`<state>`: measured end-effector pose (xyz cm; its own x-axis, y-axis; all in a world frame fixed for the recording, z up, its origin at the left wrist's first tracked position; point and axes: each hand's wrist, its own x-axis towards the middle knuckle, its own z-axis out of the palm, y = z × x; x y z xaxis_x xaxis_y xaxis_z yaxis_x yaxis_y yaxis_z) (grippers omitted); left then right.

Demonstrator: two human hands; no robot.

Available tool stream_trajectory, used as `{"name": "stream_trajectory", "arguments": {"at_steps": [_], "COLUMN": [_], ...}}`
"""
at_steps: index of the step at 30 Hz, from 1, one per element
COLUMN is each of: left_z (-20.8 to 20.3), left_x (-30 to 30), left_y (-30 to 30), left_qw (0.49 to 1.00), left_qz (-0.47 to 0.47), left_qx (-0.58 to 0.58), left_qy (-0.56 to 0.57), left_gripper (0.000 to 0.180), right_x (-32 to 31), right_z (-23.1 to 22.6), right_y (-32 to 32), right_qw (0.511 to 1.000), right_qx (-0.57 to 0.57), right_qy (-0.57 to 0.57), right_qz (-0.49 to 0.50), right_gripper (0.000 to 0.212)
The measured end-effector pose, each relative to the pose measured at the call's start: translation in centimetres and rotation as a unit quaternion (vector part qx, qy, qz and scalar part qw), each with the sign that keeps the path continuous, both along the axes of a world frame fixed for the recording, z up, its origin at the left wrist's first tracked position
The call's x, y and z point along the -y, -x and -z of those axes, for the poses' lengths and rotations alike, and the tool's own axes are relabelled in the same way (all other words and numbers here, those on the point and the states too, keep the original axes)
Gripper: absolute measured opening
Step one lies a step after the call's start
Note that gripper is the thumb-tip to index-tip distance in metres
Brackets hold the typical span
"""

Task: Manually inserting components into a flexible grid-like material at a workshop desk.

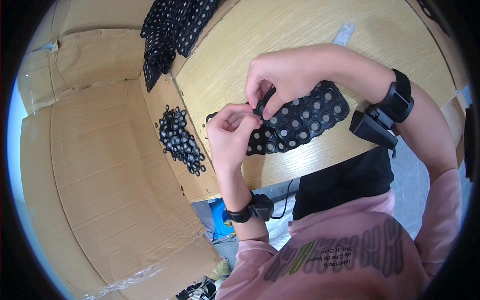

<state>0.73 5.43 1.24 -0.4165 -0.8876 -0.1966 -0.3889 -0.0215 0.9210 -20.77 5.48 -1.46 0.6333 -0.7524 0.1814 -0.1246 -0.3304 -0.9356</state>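
A black rubber-like sheet [305,120] studded with round grey-centred discs lies on the wooden table under both my hands. My left hand [231,131] is closed in a pinch at the sheet's upper left part, its thumb and fingertips meeting there. Right beside those fingertips, my right hand [285,75] comes over from the far side and grips a raised bit of the same sheet between thumb and fingers. The exact piece between the fingertips is hidden. To the left of my left hand is a pile of small loose black rings with grey centres [180,140].
More black dotted sheets [175,30] are heaped at the far left edge. A large open cardboard box [100,145] stands left of the table. On the wooden table [240,35], a small clear plastic piece [343,34] lies at the far side. Black devices are strapped to both my wrists.
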Motion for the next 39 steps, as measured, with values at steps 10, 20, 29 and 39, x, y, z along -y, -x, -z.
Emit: {"name": "stream_trajectory", "arguments": {"at_steps": [10,20,29,39], "left_z": [0.7,-0.5,0.0,-0.2], "left_x": [1.5,1.7,4.7,2.3], "left_y": [-0.9,-6.6,-16.2,-12.7], "left_qw": [0.997,0.987,0.785,0.786], "left_qz": [0.034,-0.082,-0.318,-0.284], "left_qx": [-0.043,0.028,0.340,0.303], "left_qy": [-0.060,0.135,0.408,0.459], "left_gripper": [0.011,0.009,0.016,0.017], "right_x": [0.2,0.2,-0.3,0.4], "right_z": [0.7,0.1,-2.0,-0.7], "right_y": [-0.2,0.3,2.2,2.2], "right_qw": [0.999,0.999,0.991,0.997], "right_qx": [0.002,-0.031,-0.124,-0.056], "right_qy": [0.036,-0.015,-0.045,-0.048], "right_qz": [-0.004,0.021,0.038,0.011], "right_gripper": [0.014,0.014,0.030,0.016]}}
